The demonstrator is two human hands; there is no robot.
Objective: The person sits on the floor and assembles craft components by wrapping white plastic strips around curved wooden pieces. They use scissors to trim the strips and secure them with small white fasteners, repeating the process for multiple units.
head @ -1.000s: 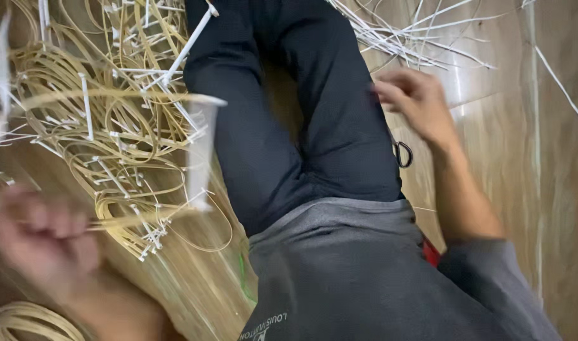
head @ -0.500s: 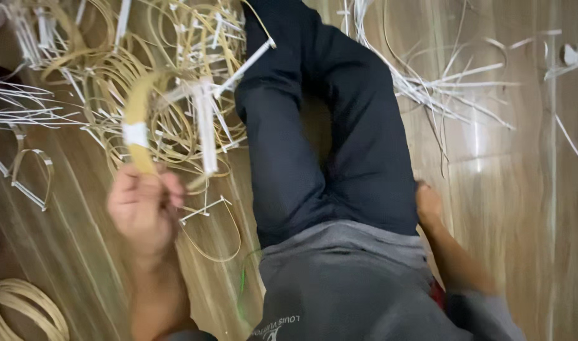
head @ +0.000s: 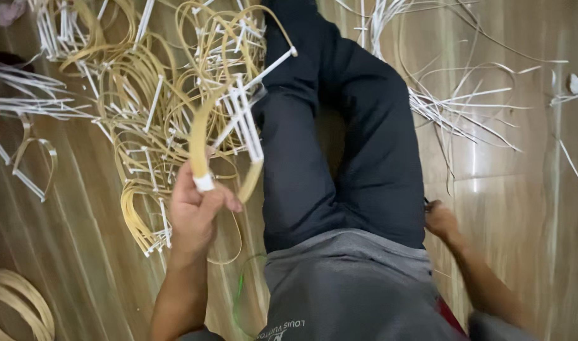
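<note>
Head view: I see the left hand (head: 194, 211) has lifted a bent cane strip (head: 204, 136) above the heap (head: 144, 120), fingers pinching its taped end; the right hand (head: 442, 221), beside the thigh, I cannot tell.

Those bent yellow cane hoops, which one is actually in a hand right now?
The hoop arching just left of the dark trouser leg: the left hand pinches its white-taped end. All the other hoops lie loose in the pile on the wooden floor.
</note>
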